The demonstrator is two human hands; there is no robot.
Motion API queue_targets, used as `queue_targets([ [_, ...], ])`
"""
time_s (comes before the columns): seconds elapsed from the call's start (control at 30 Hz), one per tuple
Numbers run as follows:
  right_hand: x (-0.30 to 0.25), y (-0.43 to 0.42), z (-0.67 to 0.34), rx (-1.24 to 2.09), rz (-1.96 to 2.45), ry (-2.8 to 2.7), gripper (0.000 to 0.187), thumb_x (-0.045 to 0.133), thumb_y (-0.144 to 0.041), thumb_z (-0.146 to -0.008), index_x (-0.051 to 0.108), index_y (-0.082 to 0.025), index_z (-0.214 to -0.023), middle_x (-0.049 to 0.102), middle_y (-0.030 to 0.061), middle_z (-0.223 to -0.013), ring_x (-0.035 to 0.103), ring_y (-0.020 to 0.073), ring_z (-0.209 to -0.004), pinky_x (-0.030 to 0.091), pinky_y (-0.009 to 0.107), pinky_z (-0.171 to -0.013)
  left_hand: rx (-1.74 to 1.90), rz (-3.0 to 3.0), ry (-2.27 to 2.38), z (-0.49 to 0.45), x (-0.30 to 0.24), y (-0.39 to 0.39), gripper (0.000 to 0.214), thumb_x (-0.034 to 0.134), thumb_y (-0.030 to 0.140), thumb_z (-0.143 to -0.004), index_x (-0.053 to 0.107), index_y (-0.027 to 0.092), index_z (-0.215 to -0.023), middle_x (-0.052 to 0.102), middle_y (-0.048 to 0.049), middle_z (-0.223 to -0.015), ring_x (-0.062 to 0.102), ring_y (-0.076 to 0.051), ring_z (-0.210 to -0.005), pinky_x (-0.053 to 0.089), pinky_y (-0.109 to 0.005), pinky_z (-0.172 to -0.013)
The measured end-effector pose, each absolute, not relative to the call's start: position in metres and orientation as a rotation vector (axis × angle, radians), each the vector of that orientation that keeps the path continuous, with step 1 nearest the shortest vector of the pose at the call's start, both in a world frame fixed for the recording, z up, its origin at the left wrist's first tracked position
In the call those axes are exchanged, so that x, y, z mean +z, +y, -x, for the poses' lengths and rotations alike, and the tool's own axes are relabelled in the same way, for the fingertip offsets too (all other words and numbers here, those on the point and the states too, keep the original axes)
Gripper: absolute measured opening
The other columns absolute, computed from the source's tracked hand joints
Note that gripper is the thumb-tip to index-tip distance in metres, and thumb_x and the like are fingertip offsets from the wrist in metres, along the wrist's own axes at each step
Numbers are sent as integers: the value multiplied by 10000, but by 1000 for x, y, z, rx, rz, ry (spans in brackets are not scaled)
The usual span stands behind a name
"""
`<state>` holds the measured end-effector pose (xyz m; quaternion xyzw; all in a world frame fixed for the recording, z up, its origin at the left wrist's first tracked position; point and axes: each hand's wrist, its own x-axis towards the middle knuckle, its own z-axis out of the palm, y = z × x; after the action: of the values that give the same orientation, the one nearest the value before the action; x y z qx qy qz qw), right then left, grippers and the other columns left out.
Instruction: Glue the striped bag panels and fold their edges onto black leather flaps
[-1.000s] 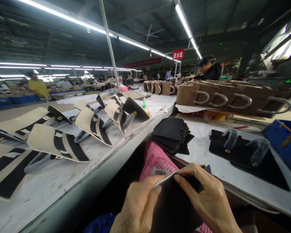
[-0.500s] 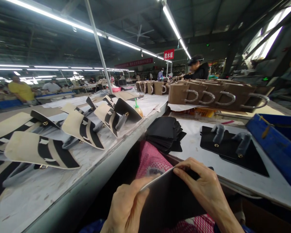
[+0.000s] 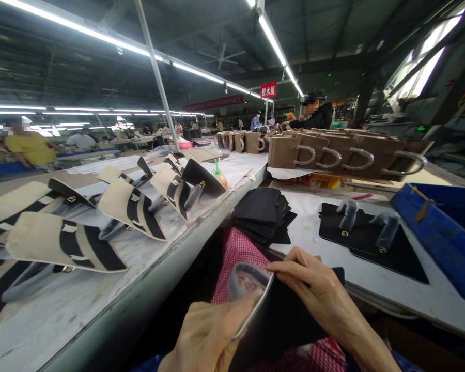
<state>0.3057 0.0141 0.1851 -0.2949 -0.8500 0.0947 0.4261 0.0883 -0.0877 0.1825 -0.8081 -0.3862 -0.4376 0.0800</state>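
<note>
Between my hands, above my lap, is a black bag panel [image 3: 282, 315] with a pale edge. My left hand [image 3: 213, 330] is closed on its near left edge, fingers behind the panel. At the far corner my right hand [image 3: 310, 284] pinches the same edge between thumb and fingers. A plastic-wrapped handle [image 3: 242, 274] shows behind the panel, over the red-and-white checked cloth [image 3: 236, 245]. Just beyond lies a stack of black panels [image 3: 258, 212]. To the right, black panels with wrapped handles [image 3: 346, 227] rest on the white-covered table.
Curved cream-and-black bag pieces [image 3: 64, 240] spread over the left table [image 3: 112, 315]. A bottle with a green nozzle [image 3: 220, 178] stands near its edge. Brown bag bodies with clear-wrapped handles [image 3: 321, 150] line the back. A blue bin [image 3: 442, 232] is at right. Other people work further off.
The panel has turned and its edge now tilts more steeply. My right hand has shifted slightly left, my left hand is lower at the edge, and more of the wrapped handle shows.
</note>
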Motion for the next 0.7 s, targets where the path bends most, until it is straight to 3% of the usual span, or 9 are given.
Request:
queue_targets([
  [0.13, 190, 21, -300, 102, 757, -2198, 298, 428, -266, -1042, 720, -265, -980, 577, 10, -780, 541, 137, -662, 429, 238, -586, -1309, 2430, -1222, -82, 191, -81, 299, 422, 161, -1023, 525, 217, -1297, 782, -50, -1095, 764, -132, -914, 565, -169, -843],
  [0.27, 183, 28, -288, -87, 806, -2240, 278, 447, -268, -1039, 709, -267, -945, 583, 10, -789, 492, 145, -633, 372, 259, -586, -1253, 2449, -1602, -72, 195, -75, 273, 461, 150, -989, 505, 260, -1235, 786, 15, -983, 767, -128, -849, 582, -151, -737],
  [0.43, 175, 26, -268, -267, 799, -2264, 287, 442, -158, -1024, 688, -232, -896, 572, 11, -774, 498, 156, -659, 357, 295, -658, -585, 2261, -2054, -101, 201, -57, 341, 466, 72, -918, 582, 121, -1235, 781, -118, -964, 765, -302, -868, 629, -424, -735],
  [0.53, 174, 22, -262, -335, 784, -2249, 295, 430, -153, -1023, 664, -205, -852, 575, 23, -770, 513, 173, -682, 354, 315, -680, -314, 2196, -2269, -128, 208, -39, 471, 417, -11, -905, 544, 83, -1348, 778, -162, -995, 765, -328, -873, 619, -452, -736],
  [0.6, 174, 20, -265, -359, 772, -2244, 277, 414, -173, -1033, 664, -191, -917, 584, 23, -767, 529, 181, -686, 351, 325, -686, -322, 2179, -2320, -135, 208, -29, 510, 406, -25, -904, 521, 85, -1389, 783, -167, -955, 767, -338, -847, 610, -449, -725],
  [0.7, 175, 14, -283, -397, 778, -2189, 253, 402, -227, -1055, 625, -151, -1147, 623, 18, -789, 566, 183, -701, 358, 337, -708, -415, 2206, -2339, -127, 200, -22, 426, 485, 52, -922, 612, 143, -1319, 794, -141, -909, 764, -357, -848, 596, -458, -735],
])
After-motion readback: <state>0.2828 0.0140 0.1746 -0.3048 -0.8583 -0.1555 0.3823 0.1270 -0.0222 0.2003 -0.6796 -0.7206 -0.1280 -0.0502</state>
